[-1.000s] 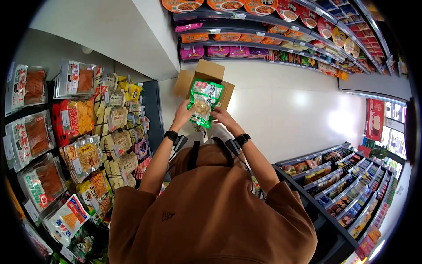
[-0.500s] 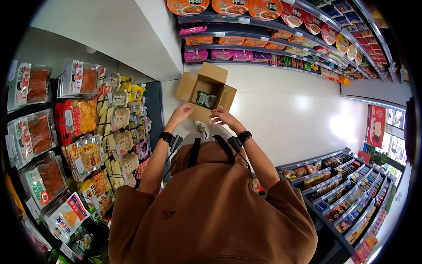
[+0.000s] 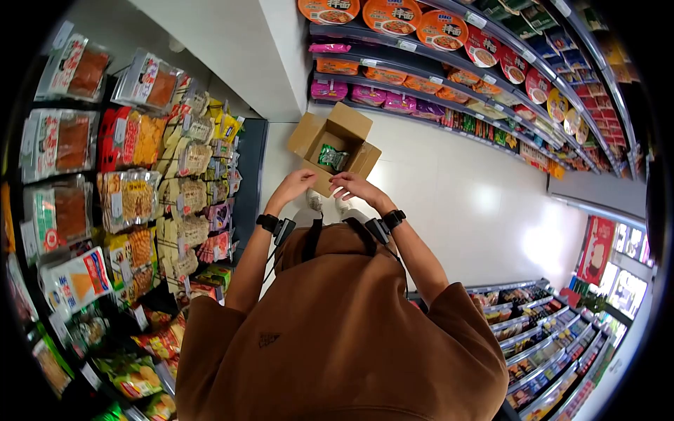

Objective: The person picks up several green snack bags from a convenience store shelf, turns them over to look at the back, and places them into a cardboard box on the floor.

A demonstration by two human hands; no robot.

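An open cardboard box (image 3: 307, 137) stands in front of my feet with its flaps folded outward. Inside it lies a green, shiny package (image 3: 332, 157); what it contains I cannot make out. My left hand (image 3: 296, 184) is by the left side of the box's near flap, fingers loosely curved and holding nothing I can see. On the flap's other side is my right hand (image 3: 357, 187), its fingers apart and pointing inward. Whether either hand touches the cardboard is hard to tell from above. Both wrists wear black bands with small devices.
Hanging packaged snacks (image 3: 133, 200) fill the rack on the left. Shelves of instant noodle bowls (image 3: 392, 15) run along the far side. Another stocked shelf (image 3: 540, 337) stands at the lower right. Pale floor (image 3: 449, 189) stretches to the right of the box, and a white pillar (image 3: 239, 63) rises behind it.
My hands have come slightly closer together over the near flap. The view has turned a little, so the shelves and rack appear shifted. The green package still lies in the box.
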